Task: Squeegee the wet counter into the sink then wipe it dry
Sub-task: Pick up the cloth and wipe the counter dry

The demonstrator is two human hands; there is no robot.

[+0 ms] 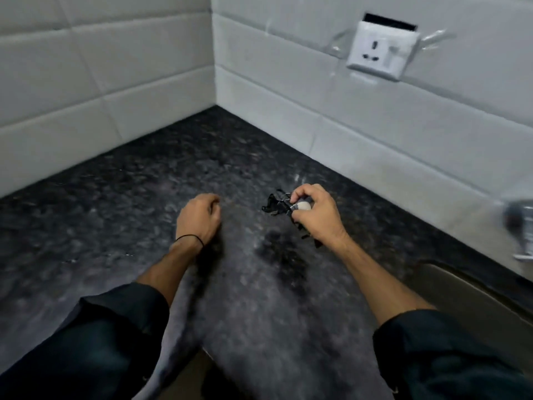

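The dark speckled stone counter (115, 215) fills a corner between white tiled walls. My right hand (317, 217) is over its far right part, pinching a small black tool (275, 205) with a white rounded end; motion blur hides its exact shape. My left hand (199, 219) rests knuckles-up on the counter to the left of it. Its fingers are curled shut and nothing shows in them. A pale sheen runs down the counter's middle, with a darker patch (281, 255) below my right hand. The steel sink's rim (476, 290) shows at the right edge.
A blurred chrome tap (519, 226) stands at the far right beside the sink. A white wall socket (380, 50) hangs loose on the right wall above the counter. The counter's front edge (202, 353) lies between my sleeved forearms.
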